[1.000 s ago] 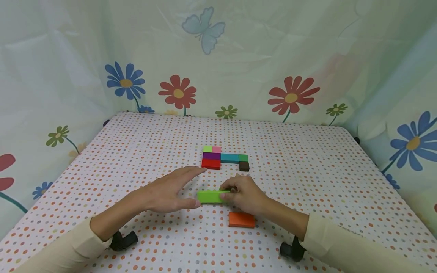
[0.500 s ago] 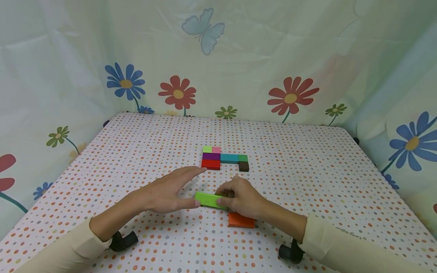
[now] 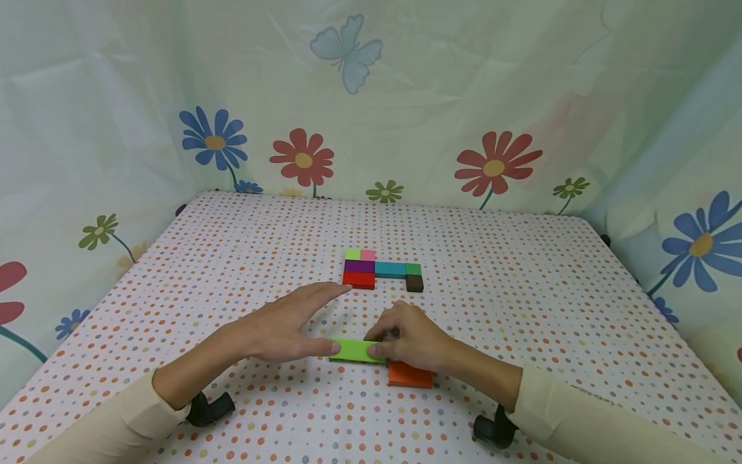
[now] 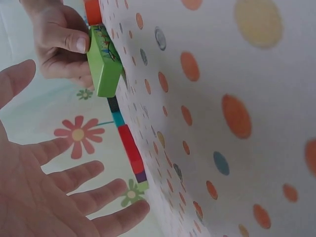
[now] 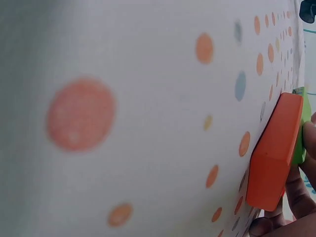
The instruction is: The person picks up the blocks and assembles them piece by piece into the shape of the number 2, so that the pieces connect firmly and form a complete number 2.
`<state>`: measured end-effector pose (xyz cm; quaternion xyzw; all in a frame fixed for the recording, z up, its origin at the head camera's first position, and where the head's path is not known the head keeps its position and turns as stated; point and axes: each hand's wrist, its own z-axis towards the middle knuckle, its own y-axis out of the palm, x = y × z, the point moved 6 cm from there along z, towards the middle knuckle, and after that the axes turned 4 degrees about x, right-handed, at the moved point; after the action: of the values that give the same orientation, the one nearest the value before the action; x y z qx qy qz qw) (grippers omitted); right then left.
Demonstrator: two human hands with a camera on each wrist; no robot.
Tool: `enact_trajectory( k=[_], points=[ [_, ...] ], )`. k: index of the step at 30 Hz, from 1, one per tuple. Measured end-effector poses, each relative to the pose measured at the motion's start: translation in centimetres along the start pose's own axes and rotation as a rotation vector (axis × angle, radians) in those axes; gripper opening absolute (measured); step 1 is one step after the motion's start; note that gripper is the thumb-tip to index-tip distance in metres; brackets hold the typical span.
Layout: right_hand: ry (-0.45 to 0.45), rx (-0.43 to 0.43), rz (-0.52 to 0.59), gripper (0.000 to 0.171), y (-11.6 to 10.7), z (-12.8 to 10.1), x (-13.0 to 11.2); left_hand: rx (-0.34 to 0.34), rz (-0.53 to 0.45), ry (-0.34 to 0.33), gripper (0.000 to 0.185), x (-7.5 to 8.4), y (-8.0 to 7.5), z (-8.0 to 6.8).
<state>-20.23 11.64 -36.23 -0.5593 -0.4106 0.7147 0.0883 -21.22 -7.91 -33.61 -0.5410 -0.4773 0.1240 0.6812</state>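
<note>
My right hand (image 3: pixel 417 338) pinches the right end of a long bright green block (image 3: pixel 350 350) between thumb and fingers. Printed markings show on one side of it in the left wrist view. An orange block (image 3: pixel 410 375) lies on the table just in front of that hand, close to the green one; whether they touch I cannot tell. My left hand (image 3: pixel 278 325) is spread with straight fingers. In the head view its thumb overlaps the green block's left end, but the left wrist view shows a gap between them.
Farther back, several blocks lie together: red (image 3: pixel 359 280), purple (image 3: pixel 359 265), light green (image 3: pixel 352 254), pink (image 3: pixel 368 254), teal (image 3: pixel 390 269), small green (image 3: pixel 413 268) and dark brown (image 3: pixel 414 283). A dotted cloth (image 3: pixel 510 290) covers the table; a floral curtain (image 3: pixel 417 96) stands behind.
My right hand has drawn the green block nearer and slightly left, toward the orange block, first tilting it and then levelling it. The left hand has stayed in place.
</note>
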Motion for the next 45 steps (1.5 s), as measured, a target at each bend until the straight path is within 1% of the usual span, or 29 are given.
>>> enact_trajectory(
  k=[4, 8, 14, 20, 29, 38, 45],
  points=[
    [0.022, -0.019, 0.032, 0.009, 0.13, -0.06, 0.21, 0.001, 0.006, 0.012, 0.088, 0.05, -0.03, 0.01],
    [0.024, -0.027, 0.036, 0.009, 0.25, -0.06, 0.38, 0.005, 0.006, 0.022, 0.089, 0.05, -0.03, 0.01],
    [0.037, -0.045, 0.043, 0.010, 0.40, -0.12, 0.62, 0.001, 0.018, 0.016, 0.089, -0.01, -0.05, -0.04],
    [0.037, -0.065, 0.045, 0.006, 0.50, -0.28, 0.61, 0.004, 0.017, 0.019, 0.088, -0.07, 0.02, -0.04],
    [0.072, -0.064, 0.068, 0.006, 0.48, -0.60, 0.83, 0.021, 0.018, 0.039, 0.089, 0.02, -0.13, -0.15],
    [0.041, -0.079, 0.084, 0.006, 0.64, -0.81, 0.87, -0.007, -0.010, 0.010, 0.089, -0.07, 0.15, -0.15],
    [0.033, -0.079, 0.086, 0.010, 0.44, -0.80, 0.91, -0.029, -0.024, 0.001, 0.087, -0.12, 0.28, -0.14]
  ],
)
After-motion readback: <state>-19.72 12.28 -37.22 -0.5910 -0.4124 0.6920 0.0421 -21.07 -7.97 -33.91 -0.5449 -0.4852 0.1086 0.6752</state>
